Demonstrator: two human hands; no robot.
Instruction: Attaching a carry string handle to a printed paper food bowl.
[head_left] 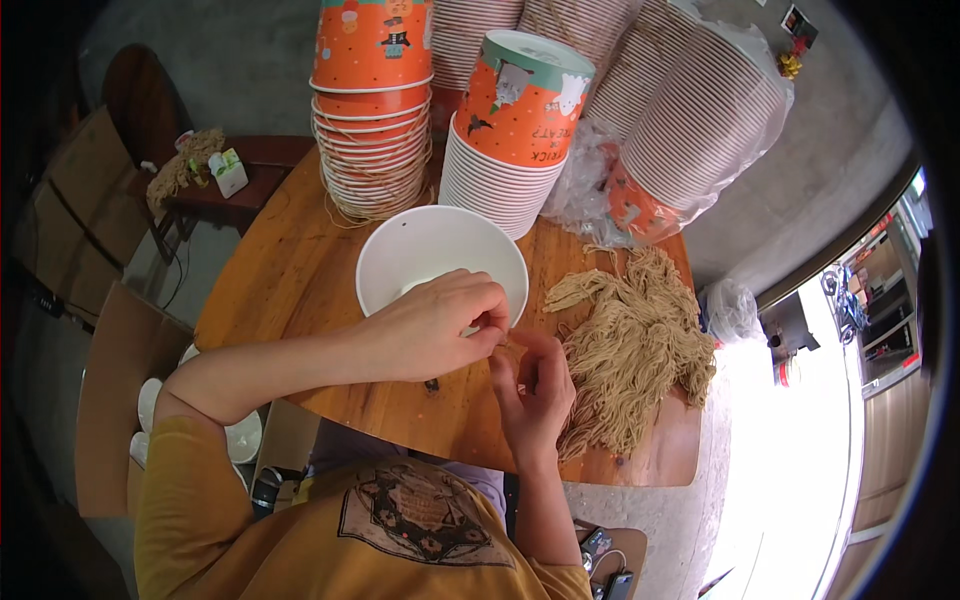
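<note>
A paper bucket [400, 255] with a white inside and a small hole near its rim lies on the table, its mouth toward me. In front of its right side, my left hand [440, 315] is closed in a pinch, the wrist bent across the bucket's lower edge. Close by, my right hand [537, 390] also has its thumb and fingers curled together, almost meeting the left fingertips. Whatever is between the fingers is too small or hidden to make out. A loose heap of tan cords [625, 345] lies just right of my right hand.
Behind the bucket stand nested orange buckets [372, 130] draped with cords, another upside-down stack [505, 160], and tall plastic-wrapped stacks [700, 100]. The wooden table [290, 290] ends close to my body. A cardboard box [130, 370] with white buckets is at the left.
</note>
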